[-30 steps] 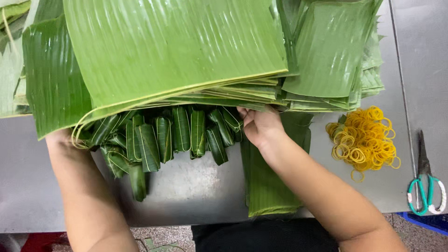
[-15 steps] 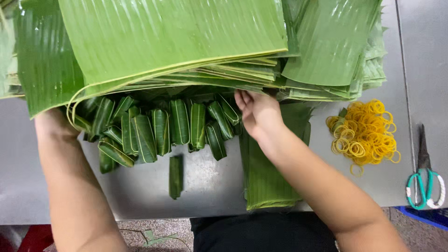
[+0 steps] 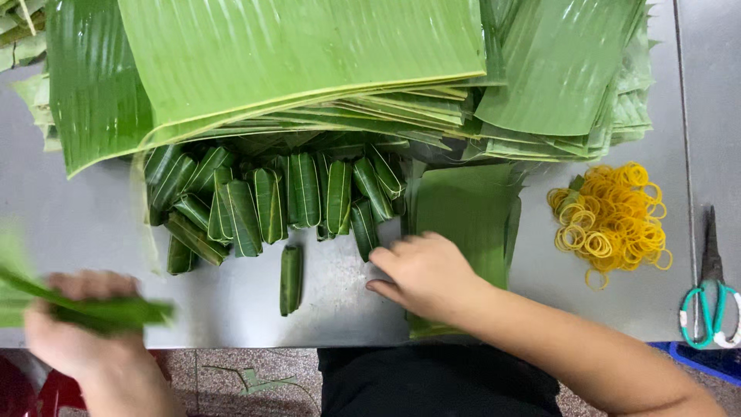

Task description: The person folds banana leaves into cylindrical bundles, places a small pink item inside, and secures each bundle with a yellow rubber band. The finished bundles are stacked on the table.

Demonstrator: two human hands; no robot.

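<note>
A blurred strip of green banana leaf (image 3: 93,309) juts out near the worktop's (image 3: 77,224) front left edge, clamped in the left hand (image 3: 73,332), whose fingers are curled tight round it. The right hand (image 3: 424,274) lies loosely spread, palm down, on a flat cut leaf piece (image 3: 471,208) by the front edge, just beside the wrapped leaf rolls (image 3: 270,201)

Left hand (image 3: 73,328) grasps blurred leaf strip (image 3: 93,309); right hand (image 3: 424,274) rests on leaf sheet (image 3: 467,208) beside leaf rolls (image 3: 270,205).
</note>
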